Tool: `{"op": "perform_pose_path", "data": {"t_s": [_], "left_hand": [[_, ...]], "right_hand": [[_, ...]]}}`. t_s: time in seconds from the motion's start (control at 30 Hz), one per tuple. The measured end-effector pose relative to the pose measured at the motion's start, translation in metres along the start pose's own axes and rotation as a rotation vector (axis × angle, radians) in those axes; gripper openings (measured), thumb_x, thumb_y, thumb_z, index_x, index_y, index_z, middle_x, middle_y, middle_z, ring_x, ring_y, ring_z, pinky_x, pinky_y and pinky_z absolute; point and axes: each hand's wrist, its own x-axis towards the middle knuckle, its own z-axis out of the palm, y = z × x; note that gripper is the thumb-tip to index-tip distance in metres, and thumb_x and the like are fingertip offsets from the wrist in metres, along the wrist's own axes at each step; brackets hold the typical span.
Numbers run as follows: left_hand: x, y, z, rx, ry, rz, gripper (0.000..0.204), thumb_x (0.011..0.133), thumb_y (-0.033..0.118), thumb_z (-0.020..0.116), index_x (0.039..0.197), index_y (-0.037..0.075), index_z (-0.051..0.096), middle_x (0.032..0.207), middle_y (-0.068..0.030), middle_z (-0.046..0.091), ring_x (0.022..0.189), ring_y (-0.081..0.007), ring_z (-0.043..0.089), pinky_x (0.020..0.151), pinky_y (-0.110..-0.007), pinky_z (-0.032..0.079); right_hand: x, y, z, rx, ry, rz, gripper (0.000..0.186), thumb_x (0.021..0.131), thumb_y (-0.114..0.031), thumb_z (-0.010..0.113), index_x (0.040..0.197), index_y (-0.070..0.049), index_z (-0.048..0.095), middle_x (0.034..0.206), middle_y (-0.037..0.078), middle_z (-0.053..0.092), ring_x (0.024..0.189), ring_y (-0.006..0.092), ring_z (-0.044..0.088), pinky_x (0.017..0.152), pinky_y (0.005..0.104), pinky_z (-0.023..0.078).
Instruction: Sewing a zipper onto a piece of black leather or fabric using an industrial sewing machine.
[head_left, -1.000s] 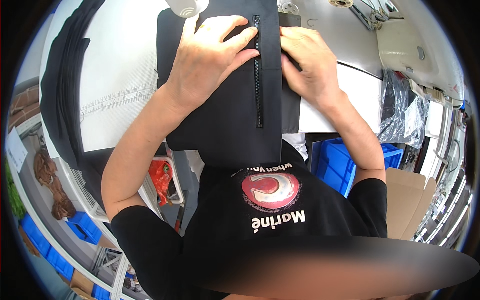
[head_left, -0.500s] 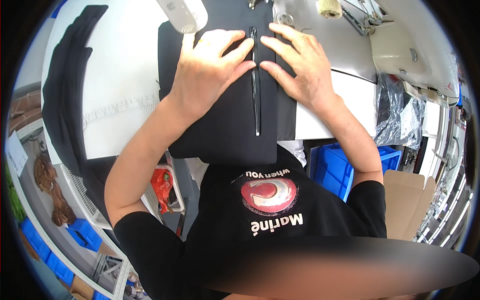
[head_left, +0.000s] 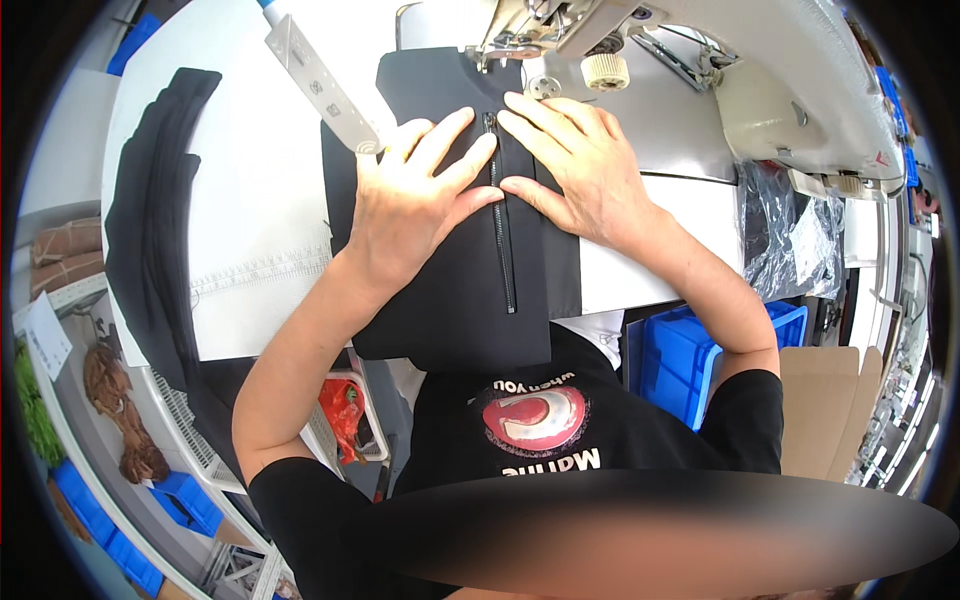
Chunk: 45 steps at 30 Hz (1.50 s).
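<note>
Fabric (head_left: 450, 300), black with a zipper (head_left: 500, 235) down its middle, lies on the white table (head_left: 260, 230) below the sewing machine (head_left: 640, 40). Left hand (head_left: 410, 205) and right hand (head_left: 580, 165) press flat and open beside the zipper, grasping nothing. Left of the fabric hangs dark cloth (head_left: 150, 230); its lower edge overhangs the table.

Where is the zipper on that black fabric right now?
In the head view the zipper runs down the middle of the black fabric, between the left hand and the right hand, its top end just below the sewing machine.
</note>
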Motion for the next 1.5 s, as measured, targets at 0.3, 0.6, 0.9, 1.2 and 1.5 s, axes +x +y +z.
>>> {"op": "perform_pose_path", "data": {"t_s": [0.3, 0.6, 0.9, 1.2, 1.5], "left_hand": [[0.012, -0.001, 0.003, -0.079, 0.007, 0.039, 0.045, 0.071, 0.031, 0.078, 0.110, 0.012, 0.069, 0.118, -0.0059, 0.064, 0.097, -0.0243, 0.059, 0.081, -0.035, 0.050], [0.011, 0.000, 0.001, -0.058, -0.021, 0.011, 0.046, 0.071, 0.033, 0.077, 0.111, 0.012, 0.068, 0.122, -0.0054, 0.061, 0.097, -0.0239, 0.058, 0.087, -0.036, 0.047], [0.012, 0.000, 0.000, -0.045, -0.003, 0.007, 0.045, 0.068, 0.034, 0.078, 0.107, 0.012, 0.070, 0.117, -0.0007, 0.065, 0.093, -0.0212, 0.058, 0.079, -0.032, 0.051], [0.008, 0.002, 0.004, -0.072, -0.069, -0.069, 0.050, 0.073, 0.042, 0.074, 0.116, 0.019, 0.068, 0.128, 0.0046, 0.061, 0.096, -0.0213, 0.056, 0.097, -0.055, 0.035], [0.009, 0.001, 0.006, -0.081, -0.041, -0.066, 0.051, 0.072, 0.042, 0.075, 0.116, 0.019, 0.068, 0.128, 0.0045, 0.060, 0.095, -0.0203, 0.055, 0.097, -0.057, 0.035]], "right_hand": [[0.003, 0.016, 0.001, 0.003, 0.026, 0.021, 0.048, 0.084, -0.036, 0.067, 0.124, -0.010, 0.061, 0.125, 0.007, 0.060, 0.112, 0.0257, 0.053, 0.092, 0.0395, 0.041], [0.023, 0.039, 0.013, 0.079, 0.013, -0.147, 0.028, 0.084, -0.025, 0.067, 0.111, -0.018, 0.067, 0.108, 0.005, 0.066, 0.102, 0.0242, 0.058, 0.084, 0.0374, 0.044], [0.012, 0.031, 0.010, 0.232, 0.074, -0.016, 0.030, 0.081, -0.024, 0.072, 0.107, -0.010, 0.067, 0.105, 0.006, 0.066, 0.098, 0.0253, 0.058, 0.082, 0.0369, 0.047], [0.000, 0.023, 0.003, 0.127, 0.126, -0.059, 0.030, 0.079, -0.024, 0.074, 0.104, -0.010, 0.067, 0.108, 0.006, 0.064, 0.105, 0.0248, 0.057, 0.087, 0.0370, 0.045], [-0.001, 0.022, 0.001, 0.127, 0.006, -0.019, 0.036, 0.082, -0.028, 0.072, 0.112, -0.009, 0.065, 0.113, 0.007, 0.064, 0.107, 0.0255, 0.056, 0.088, 0.0370, 0.044]]}}
